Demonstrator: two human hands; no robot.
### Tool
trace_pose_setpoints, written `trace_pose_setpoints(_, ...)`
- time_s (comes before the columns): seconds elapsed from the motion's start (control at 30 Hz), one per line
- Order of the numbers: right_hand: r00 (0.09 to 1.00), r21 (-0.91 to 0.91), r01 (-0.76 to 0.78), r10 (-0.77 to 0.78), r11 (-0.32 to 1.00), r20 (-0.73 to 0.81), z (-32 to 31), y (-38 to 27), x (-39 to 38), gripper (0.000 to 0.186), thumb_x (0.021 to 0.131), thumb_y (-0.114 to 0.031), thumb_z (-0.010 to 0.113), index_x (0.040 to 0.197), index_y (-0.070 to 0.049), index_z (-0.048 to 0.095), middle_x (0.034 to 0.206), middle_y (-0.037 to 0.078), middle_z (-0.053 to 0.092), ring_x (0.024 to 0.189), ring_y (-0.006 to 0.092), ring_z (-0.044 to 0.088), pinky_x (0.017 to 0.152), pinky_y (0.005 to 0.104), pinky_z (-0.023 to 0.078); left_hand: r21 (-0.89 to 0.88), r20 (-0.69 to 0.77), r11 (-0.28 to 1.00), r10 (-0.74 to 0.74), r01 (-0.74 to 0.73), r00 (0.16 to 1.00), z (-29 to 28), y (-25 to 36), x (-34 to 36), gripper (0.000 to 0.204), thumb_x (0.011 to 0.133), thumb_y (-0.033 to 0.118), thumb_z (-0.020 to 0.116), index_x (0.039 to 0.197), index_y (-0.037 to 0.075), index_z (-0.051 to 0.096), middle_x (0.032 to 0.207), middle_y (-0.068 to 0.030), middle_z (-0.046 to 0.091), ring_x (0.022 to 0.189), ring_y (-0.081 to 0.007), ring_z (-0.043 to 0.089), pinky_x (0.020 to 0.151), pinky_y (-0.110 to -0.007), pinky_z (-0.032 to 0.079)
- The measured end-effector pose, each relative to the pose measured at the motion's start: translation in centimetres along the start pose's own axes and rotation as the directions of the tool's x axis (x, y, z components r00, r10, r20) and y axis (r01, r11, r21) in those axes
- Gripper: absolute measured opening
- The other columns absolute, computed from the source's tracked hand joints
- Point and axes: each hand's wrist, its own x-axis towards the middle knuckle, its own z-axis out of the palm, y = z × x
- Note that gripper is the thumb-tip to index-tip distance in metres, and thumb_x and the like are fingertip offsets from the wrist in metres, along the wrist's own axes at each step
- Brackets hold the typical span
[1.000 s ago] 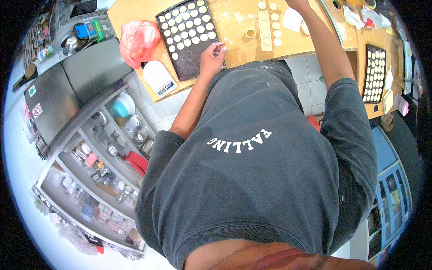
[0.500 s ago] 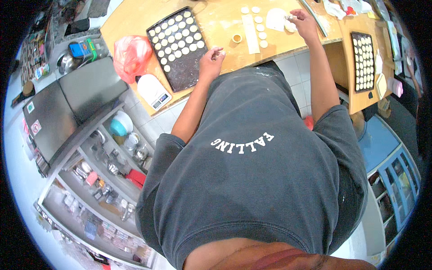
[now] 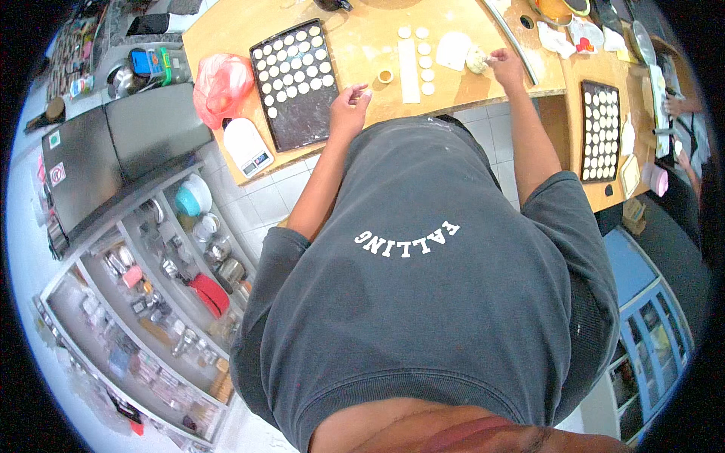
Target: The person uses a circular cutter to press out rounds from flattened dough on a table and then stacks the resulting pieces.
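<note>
My left hand hovers at the table's near edge, right of a dark baking tray with rows of pale dough rounds. Its fingers are curled, with something small and pale at the tips. My right hand has thumb and fingers pinched together at the edge of a pale dough lump; what they grip is too small to make out. Left of the lump lie a flat dough piece, a column of dough rounds and a long dough strip. A small round cup or ring stands beside the strip.
A digital scale and a red plastic bag sit left of the tray. A metal rod or tube lies beyond my right hand. Another tray of rounds rests at right, near another person's hand.
My right hand has come down from above the dough lump to its right edge. My left hand stays beside the tray. The whole view has shifted slightly.
</note>
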Motion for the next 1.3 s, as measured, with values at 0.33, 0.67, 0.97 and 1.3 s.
trace_pose_setpoints(0.33, 0.788, -0.313, 0.601, -0.61, 0.735, 0.083, 2.2, -2.8, -3.9, 0.016, 0.087, -0.007, 0.064, 0.1, -0.003, 0.074, 0.104, 0.019, 0.067, 0.102, 0.0385, 0.062, 0.092, 0.0467, 0.051, 0.042, -0.12, 0.991, -0.118, 0.124, 0.986, 6.4, 2.8, -3.8, 0.034, 0.095, 0.025, 0.071, 0.122, 0.004, 0.072, 0.099, -0.0097, 0.073, 0.086, -0.0162, 0.065, 0.081, -0.032, 0.054)
trace_pose_setpoints(0.67, 0.893, -0.175, 0.387, -0.32, 0.905, 0.315, -0.4, -2.2, -0.2, 0.036, 0.085, -0.013, 0.076, 0.118, -0.01, 0.063, 0.1, 0.018, 0.064, 0.099, 0.0385, 0.063, 0.088, 0.0477, 0.051, -0.008, -0.21, 0.974, -0.221, 0.224, 0.952, 11.7, 4.8, -3.8, 0.032, 0.098, 0.023, 0.069, 0.124, 0.005, 0.071, 0.103, -0.0095, 0.073, 0.091, -0.0147, 0.065, 0.086, -0.031, 0.053)
trace_pose_setpoints(0.97, 0.902, -0.129, 0.333, -0.275, 0.934, 0.332, 0.5, 0.0, 1.7, 0.049, 0.08, -0.014, 0.083, 0.119, -0.009, 0.055, 0.088, 0.016, 0.064, 0.085, 0.0354, 0.065, 0.077, 0.0475, 0.051, -0.125, -0.255, 0.954, -0.297, 0.273, 0.92, 16.2, 6.2, -3.3, 0.031, 0.097, 0.021, 0.069, 0.124, 0.005, 0.071, 0.102, -0.0085, 0.072, 0.091, -0.014, 0.065, 0.085, -0.031, 0.052)
trace_pose_setpoints(1.3, 0.792, -0.321, 0.391, -0.138, 0.863, 0.594, -2.3, -3.1, 9.8, 0.065, 0.079, -0.022, 0.079, 0.139, -0.008, 0.056, 0.116, 0.021, 0.071, 0.108, 0.0375, 0.069, 0.094, 0.0435, 0.054, -0.151, -0.338, 0.972, -0.22, 0.178, 0.915, 16.5, 6.9, -2.2, 0.031, 0.095, 0.018, 0.07, 0.123, 0.004, 0.071, 0.102, -0.0099, 0.072, 0.088, -0.0162, 0.066, 0.083, -0.031, 0.053)
